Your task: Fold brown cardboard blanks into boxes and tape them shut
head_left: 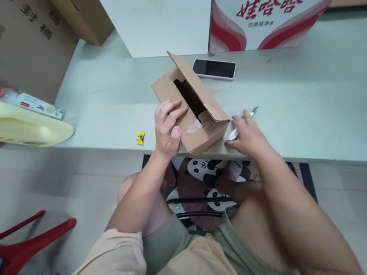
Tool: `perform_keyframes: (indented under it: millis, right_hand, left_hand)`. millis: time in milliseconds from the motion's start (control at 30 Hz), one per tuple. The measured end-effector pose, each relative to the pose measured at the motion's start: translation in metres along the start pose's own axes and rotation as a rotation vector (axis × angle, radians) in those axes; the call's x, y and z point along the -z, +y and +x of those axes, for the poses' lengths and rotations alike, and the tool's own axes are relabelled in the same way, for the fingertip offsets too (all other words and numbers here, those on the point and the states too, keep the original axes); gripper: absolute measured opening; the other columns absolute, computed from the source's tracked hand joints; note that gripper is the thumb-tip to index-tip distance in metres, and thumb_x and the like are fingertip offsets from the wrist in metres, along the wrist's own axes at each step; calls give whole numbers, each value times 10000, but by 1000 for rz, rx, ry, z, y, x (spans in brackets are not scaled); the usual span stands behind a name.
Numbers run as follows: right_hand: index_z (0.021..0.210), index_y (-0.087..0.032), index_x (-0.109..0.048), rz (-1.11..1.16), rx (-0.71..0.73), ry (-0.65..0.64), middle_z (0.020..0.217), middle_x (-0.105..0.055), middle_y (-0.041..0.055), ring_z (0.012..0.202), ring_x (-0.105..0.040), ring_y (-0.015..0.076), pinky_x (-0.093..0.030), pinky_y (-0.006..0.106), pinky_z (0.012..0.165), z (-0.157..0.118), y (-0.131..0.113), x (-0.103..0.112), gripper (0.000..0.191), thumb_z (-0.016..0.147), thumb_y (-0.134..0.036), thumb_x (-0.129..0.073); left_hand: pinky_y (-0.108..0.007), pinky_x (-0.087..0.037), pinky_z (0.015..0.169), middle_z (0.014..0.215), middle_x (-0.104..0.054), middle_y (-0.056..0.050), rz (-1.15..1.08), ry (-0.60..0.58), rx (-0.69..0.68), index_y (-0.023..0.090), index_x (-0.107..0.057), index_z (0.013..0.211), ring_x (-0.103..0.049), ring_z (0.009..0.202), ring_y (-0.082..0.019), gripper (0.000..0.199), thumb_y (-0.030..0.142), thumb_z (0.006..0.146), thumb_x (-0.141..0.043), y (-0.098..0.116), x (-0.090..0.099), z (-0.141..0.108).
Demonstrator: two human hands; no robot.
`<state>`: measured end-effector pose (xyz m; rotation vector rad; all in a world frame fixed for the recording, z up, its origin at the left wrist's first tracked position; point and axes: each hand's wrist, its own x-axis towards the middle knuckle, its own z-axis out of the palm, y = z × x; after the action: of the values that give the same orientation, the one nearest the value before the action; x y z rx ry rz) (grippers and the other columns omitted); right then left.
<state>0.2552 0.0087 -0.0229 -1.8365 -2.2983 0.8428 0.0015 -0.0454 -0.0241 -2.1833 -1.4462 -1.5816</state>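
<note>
A small brown cardboard box [185, 126] stands on the pale table with its lid flap [202, 86] partly raised and its inside dark. My left hand [168, 128] grips the box's near left side, fingertips by the opening. Clear tape sticks to its near corner. Just right of the box, my right hand [249, 136] has its fingers and thumb around a white-handled utility knife [234, 133] low over the tabletop. The blade shows beyond the fingers, pointing away; part of the handle is hidden.
A phone [214, 68] lies behind the box, before a white carton [155, 11] and a red-and-white carton [265, 24]. A small yellow packet [140, 138] sits near the table edge. Left are an open cardboard box [81, 8], a pale yellow jug [17, 123] and a red chair [16, 250].
</note>
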Motion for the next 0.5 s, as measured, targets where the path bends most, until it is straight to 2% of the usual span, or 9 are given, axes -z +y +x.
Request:
perform_keyframes:
  millis: [100,167,267,367,433,500]
  right_hand:
    - [1549,-190,-401,-48,-41,-47,1710,-64,191,1566,-88,488,-217,648,1246,-3,-9,3,957,700,-376,-801]
    - [1500,-228,-482,-80,-33,-40,1718,-57,161,1560,-9,518,-147,717,1220,-6,-16,5,849,735,-463,-767]
    - [1350,-229,-636,-95,31,-49,1715,-119,139,1570,8,490,-108,723,1214,-9,-23,4,647,797,-563,-676]
    - [1283,-225,-693,-81,61,-80,1694,-220,132,1578,-29,464,-105,690,1232,-9,-26,0,606,839,-624,-592]
    - [1327,-226,-671,-58,97,-85,1675,-278,131,1576,-66,460,-115,671,1242,-6,-27,-2,633,852,-631,-565]
    - [1434,-212,-576,-3,156,-50,1650,-333,141,1568,-122,456,-146,661,1246,-3,-26,-3,705,843,-596,-584]
  left_hand:
    - [-496,-355,1186,1317,-635,-105,-43,-23,5,238,-661,1281,-541,1296,-271,531,519,1013,-299,-7,6,-3]
    - [-491,-349,1195,1347,-624,-92,-111,-41,23,264,-655,1302,-532,1318,-268,509,526,1007,-333,-14,11,-4]
    - [-484,-351,1197,1357,-620,-72,-246,-17,128,292,-686,1251,-523,1340,-278,469,576,954,-461,-28,19,-7]
    - [-470,-408,1150,1295,-652,-70,-428,80,398,273,-725,1090,-549,1310,-304,516,691,811,-611,-39,27,-9]
    - [-434,-499,1028,1195,-692,-80,-618,146,656,257,-715,1032,-616,1204,-300,581,757,757,-606,-45,32,-9]
    - [-380,-549,863,1070,-722,-91,-792,163,897,237,-707,1013,-675,1041,-276,627,787,747,-570,-48,36,-9]
